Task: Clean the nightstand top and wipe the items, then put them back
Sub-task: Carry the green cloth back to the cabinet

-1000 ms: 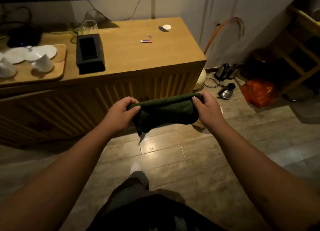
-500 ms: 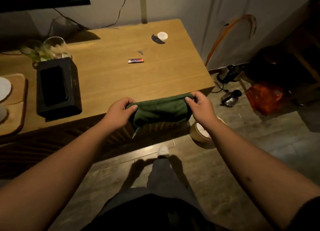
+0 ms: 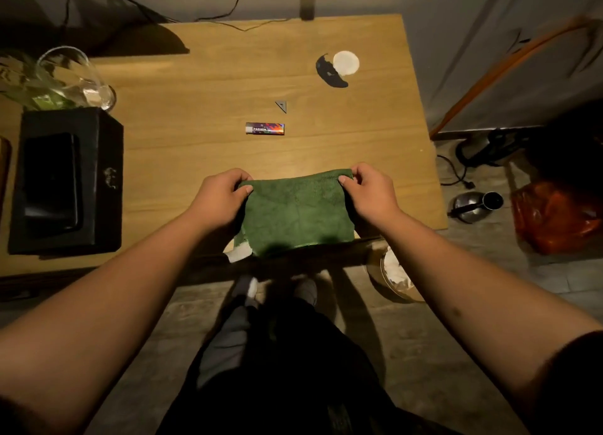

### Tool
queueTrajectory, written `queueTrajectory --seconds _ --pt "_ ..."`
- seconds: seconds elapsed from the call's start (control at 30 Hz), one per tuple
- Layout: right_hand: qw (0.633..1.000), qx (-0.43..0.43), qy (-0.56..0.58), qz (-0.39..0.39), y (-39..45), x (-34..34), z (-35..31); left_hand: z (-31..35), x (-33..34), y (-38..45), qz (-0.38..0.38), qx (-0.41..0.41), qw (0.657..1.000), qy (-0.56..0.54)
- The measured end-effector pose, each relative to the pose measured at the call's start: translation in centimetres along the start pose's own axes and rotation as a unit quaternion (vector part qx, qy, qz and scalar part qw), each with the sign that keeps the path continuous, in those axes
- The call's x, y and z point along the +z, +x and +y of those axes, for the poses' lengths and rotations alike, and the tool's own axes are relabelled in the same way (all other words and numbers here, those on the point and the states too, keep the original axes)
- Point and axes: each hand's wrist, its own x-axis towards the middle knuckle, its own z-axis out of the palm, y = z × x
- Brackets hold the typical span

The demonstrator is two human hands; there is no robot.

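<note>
The green cloth (image 3: pixel 298 214) hangs at the bench's (image 3: pixel 195 160) near edge, long axis left to right; the left hand (image 3: pixel 222 199) and right hand (image 3: pixel 370 194) have fingers clamped on its far corners. The lighter (image 3: pixel 265 128) lies just beyond, equally near both hands; farther off lie a triangular scrap (image 3: pixel 281 105) and a white disc (image 3: pixel 346 63); nothing stands between.

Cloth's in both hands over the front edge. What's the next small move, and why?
Probably lift the lighter and the small triangular piece aside first. Both hands hold the green cloth stretched over the wooden top, and those loose items lie just beyond it, in the wiping path.
</note>
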Motion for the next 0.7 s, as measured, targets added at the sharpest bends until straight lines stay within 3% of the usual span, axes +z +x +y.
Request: queueTrajectory --seconds 0.17,0.4,0.57,0.7 --pt "0.999 0.021 -0.045 0.008 2.7 0.6 -0.5 -0.3 0.0 3.2 0.022 -0.006 1.0 0.021" --pt "0.996 0.054 -0.07 -0.001 3.1 1.1 -1.3 0.2 -0.5 3.6 -0.001 -0.005 0.985 0.17" --pt "0.991 0.031 -0.122 0.052 0.8 -0.2 -1.5 4.2 -2.2 3.7 0.043 0.104 0.963 0.243" --pt "0.981 0.039 -0.177 0.064 -1.7 -1.8 -1.3 8.5 -2.2 4.1 0.023 0.203 0.936 0.288"
